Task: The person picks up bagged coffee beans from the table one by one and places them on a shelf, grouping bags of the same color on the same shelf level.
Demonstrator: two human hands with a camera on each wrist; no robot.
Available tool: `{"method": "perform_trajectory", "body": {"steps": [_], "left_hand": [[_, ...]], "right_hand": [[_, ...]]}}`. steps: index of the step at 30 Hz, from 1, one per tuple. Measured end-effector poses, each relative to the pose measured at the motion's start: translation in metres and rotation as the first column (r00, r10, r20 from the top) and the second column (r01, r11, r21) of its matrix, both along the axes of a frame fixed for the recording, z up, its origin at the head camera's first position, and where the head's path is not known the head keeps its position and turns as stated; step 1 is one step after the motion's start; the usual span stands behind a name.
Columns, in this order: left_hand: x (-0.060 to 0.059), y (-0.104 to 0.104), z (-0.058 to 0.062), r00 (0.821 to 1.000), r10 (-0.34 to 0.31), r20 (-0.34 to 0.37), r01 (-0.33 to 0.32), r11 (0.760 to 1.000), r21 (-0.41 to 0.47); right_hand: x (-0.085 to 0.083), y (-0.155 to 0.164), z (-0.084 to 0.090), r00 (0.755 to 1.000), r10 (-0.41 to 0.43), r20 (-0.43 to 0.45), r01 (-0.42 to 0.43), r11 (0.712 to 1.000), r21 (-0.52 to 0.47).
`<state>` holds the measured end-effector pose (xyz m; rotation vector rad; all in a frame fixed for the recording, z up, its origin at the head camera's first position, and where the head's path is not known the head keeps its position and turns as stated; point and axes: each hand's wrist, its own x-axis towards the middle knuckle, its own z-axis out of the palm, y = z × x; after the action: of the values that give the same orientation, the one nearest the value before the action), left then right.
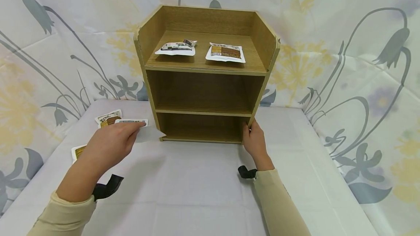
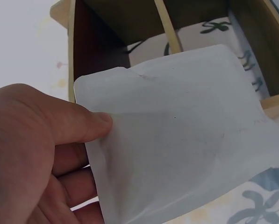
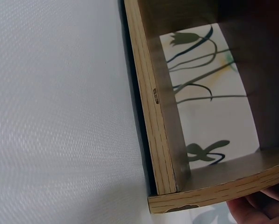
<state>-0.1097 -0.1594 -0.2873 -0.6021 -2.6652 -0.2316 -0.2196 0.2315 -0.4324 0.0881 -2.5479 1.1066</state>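
Note:
My left hand point(image 1: 109, 141) pinches a flat packet by its edge, thumb on top and fingers beneath. The packet's plain white back point(image 2: 172, 126) faces up in the left wrist view, in front of the wooden shelf unit point(image 1: 205, 70). Low on the unit's right side panel, my right hand point(image 1: 254, 139) grips the edge; in the right wrist view only some of its fingers point(image 3: 249, 210) show at the panel. Two printed packets lie on the top shelf: a puffy one point(image 1: 177, 48) at left and a flatter one point(image 1: 225, 52) at right.
More packets lie on the white-covered table at left: a brown-printed one point(image 1: 109, 118), a white-edged one point(image 1: 131, 121) partly behind my left hand, and a yellowish one point(image 1: 78, 152) half hidden by my forearm. A flowered cloth point(image 1: 328, 46) hangs behind the unit.

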Motion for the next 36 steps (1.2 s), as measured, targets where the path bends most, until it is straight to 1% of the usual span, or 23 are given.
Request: {"method": "perform_trajectory", "body": {"steps": [4,6,8,11,12,14,22,24,29,31,34,36], "left_hand": [[-0.001,0.003,0.001,0.995,-0.044,-0.088,0.046,0.999,0.024],[-0.002,0.004,0.001,0.987,-0.071,-0.145,0.077,0.996,0.035],[-0.003,0.006,0.002,0.974,-0.099,-0.205,0.111,0.993,0.045],[-0.005,0.009,0.003,0.945,-0.139,-0.296,0.164,0.985,0.061],[-0.006,0.010,0.004,0.935,-0.151,-0.322,0.180,0.982,0.064],[-0.006,0.012,0.005,0.920,-0.164,-0.355,0.200,0.977,0.068],[-0.009,0.018,0.009,0.890,-0.166,-0.425,0.219,0.972,0.080],[-0.010,0.020,0.010,0.877,-0.170,-0.449,0.231,0.969,0.084],[-0.016,0.026,0.010,0.839,-0.178,-0.515,0.270,0.957,0.110],[-0.019,0.028,0.009,0.827,-0.179,-0.533,0.283,0.952,0.120],[-0.023,0.031,0.010,0.823,-0.180,-0.539,0.290,0.949,0.125],[-0.025,0.033,0.010,0.825,-0.180,-0.536,0.289,0.949,0.125]], "right_hand": [[0.000,0.000,-0.001,1.000,-0.002,0.000,0.002,1.000,0.000],[-0.001,0.000,-0.001,1.000,-0.005,0.006,0.005,1.000,0.001],[-0.001,0.000,-0.001,1.000,-0.008,0.009,0.008,1.000,0.004],[-0.001,0.000,0.000,1.000,-0.009,0.008,0.009,1.000,0.002],[-0.001,0.000,0.000,1.000,-0.008,0.008,0.008,1.000,0.002],[-0.001,0.000,0.000,1.000,-0.005,0.009,0.005,1.000,0.001],[-0.001,0.000,-0.001,1.000,-0.001,0.010,0.001,1.000,-0.002],[-0.001,0.000,0.000,1.000,-0.002,0.013,0.002,1.000,-0.001],[0.000,0.000,0.001,1.000,-0.002,0.021,0.002,1.000,-0.004],[0.000,0.000,0.002,1.000,0.000,0.025,0.000,1.000,-0.010],[-0.001,0.000,0.001,1.000,0.000,0.029,0.000,1.000,-0.011],[-0.001,0.000,0.000,1.000,0.001,0.028,0.000,1.000,-0.007]]}}
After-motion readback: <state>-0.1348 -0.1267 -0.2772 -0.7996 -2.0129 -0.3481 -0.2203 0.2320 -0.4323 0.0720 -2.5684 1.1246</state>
